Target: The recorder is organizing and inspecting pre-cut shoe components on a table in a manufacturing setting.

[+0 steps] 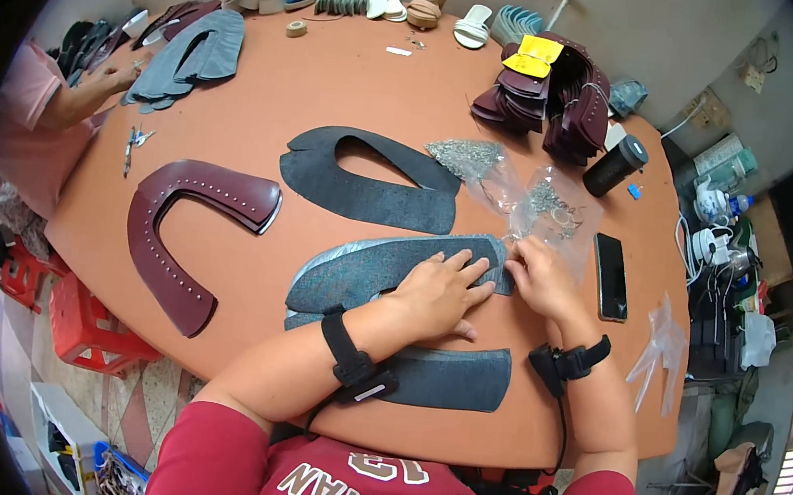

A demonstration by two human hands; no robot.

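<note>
A dark grey, curved piece of layered sheet material (345, 273) is laid on the orange-brown surface (366, 80), directly in front of the person. Its upper arm is pressed by the left hand (443, 291), whose grip is wide, with the fingers spread over the top face. At the right end of that arm, the curled fingers of the right hand (543, 275) are placed against the edge; whether anything is pinched in this grip cannot be told. A dark strip (455, 377) is seen below, partly covered by the left forearm. Just beyond the curved piece, a flat black U-shaped piece (327, 174) is set, and to the left a maroon U-shaped piece with a row of pale studs (151, 212) is placed. Clear plastic bags of small silvery parts (464, 158) are spread near the right hand, with a black smartphone (612, 278) and a black cylindrical bottle (616, 166) farther right. At the far left, a stack of grey curved pieces (207, 44) is neared by another person's hand (120, 77).
</note>
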